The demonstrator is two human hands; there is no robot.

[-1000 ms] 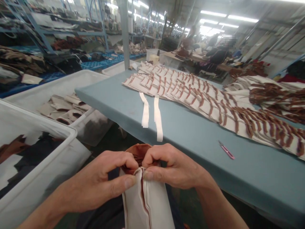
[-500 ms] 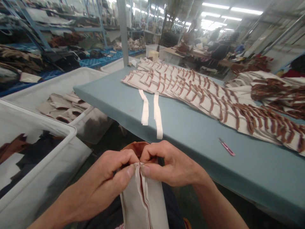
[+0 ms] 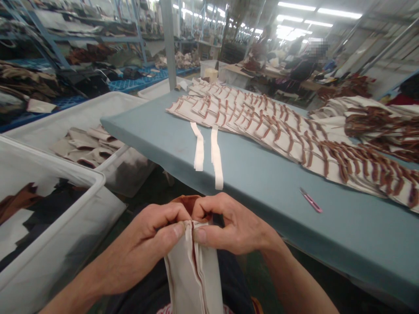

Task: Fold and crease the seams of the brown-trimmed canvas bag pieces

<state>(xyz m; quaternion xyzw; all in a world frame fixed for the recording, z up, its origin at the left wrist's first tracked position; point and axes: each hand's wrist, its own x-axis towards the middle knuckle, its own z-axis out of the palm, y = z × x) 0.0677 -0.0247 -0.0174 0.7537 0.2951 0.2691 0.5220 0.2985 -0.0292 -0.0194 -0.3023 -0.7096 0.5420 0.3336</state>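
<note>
Between my hands hangs an off-white fabric piece (image 3: 183,279) with a long seam down its middle and reddish-brown material along the seam and at the top. My left hand (image 3: 153,237) pinches its top edge just left of the seam, thumb in front and fingers curled behind. Directly across the seam, my right hand (image 3: 229,224) grips the same edge in a like pinch. The thumbs are close together, and the lower part of the piece drops towards my lap. Two cream fabric strips, a shorter one (image 3: 199,152) and a longer one (image 3: 216,163), lie on the table ahead.
Overlapping rows of cream pieces with brown edges (image 3: 248,115) cover the far side of the blue table (image 3: 153,131). A pink cutter (image 3: 310,200) lies to the right. White bins (image 3: 101,179) holding fabric stand at left. A person (image 3: 304,61) sits in the background.
Both hands keep their pinch at the seam. The lower part of the fabric piece has swung slightly left, and its right edge has drawn inward.
</note>
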